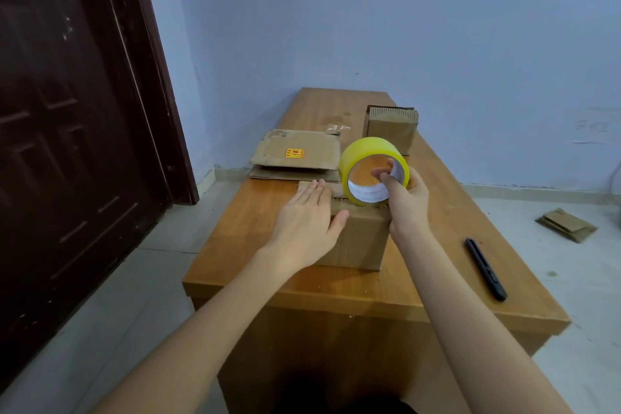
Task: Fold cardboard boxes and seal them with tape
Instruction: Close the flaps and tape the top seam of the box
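A small brown cardboard box [361,239] stands in the middle of the wooden table [336,286]. My left hand [307,215] lies flat on the box's top, fingers straight, thumb over the near edge. My right hand [408,200] grips a yellow roll of tape [364,153], with fingers hooked through its core. The roll stands on edge at the top right of the box. Most of the box's top is hidden by my hands and the roll.
A stack of flat cardboard blanks [297,155] lies at the far left of the table. A folded box [391,128] stands at the far right. A black utility knife [485,269] lies near the right edge. More flat cardboard [566,223] sits on the floor. A dark door [67,111] is at the left.
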Motion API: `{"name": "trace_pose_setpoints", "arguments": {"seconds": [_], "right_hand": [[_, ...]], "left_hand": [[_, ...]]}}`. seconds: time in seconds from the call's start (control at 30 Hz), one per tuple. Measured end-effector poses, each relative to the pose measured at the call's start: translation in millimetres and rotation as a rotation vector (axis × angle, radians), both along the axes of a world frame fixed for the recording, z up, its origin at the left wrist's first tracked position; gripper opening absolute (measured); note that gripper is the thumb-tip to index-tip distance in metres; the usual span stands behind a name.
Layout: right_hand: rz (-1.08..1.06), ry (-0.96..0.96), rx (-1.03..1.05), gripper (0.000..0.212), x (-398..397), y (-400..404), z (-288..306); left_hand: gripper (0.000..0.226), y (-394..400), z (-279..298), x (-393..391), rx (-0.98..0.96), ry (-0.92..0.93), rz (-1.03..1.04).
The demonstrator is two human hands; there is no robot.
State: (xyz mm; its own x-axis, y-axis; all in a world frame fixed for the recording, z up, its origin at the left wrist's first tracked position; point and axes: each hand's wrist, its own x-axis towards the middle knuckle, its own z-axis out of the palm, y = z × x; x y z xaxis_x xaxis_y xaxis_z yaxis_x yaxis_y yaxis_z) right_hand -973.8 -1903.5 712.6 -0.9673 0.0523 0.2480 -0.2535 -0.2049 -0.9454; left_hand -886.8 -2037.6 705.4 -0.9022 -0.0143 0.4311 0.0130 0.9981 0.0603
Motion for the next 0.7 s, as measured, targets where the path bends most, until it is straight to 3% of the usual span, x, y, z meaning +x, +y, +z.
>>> {"name": "trace_pose_setpoints", "arguments": {"seconds": [0.1,0.43,0.6,0.7], "right_hand": [[-0.006,-0.016,0.0,0.021,1,-1,1],[-0.002,0.01,0.003,0.018,1,-3,1],[-0.008,0.103,0.332,0.026,-3,-2,2],[0.017,0.089,0.518,0.015,-8,6,1]], "left_hand": [[0.068,12,10,-1,0.125,-0.007,0.026],[0.071,32,-1,2,0.127,0.062,0.07],[0.071,30,-2,3,0.098,0.045,0.062],[0.071,31,-5,4,0.091,0.02,0.089]]}}
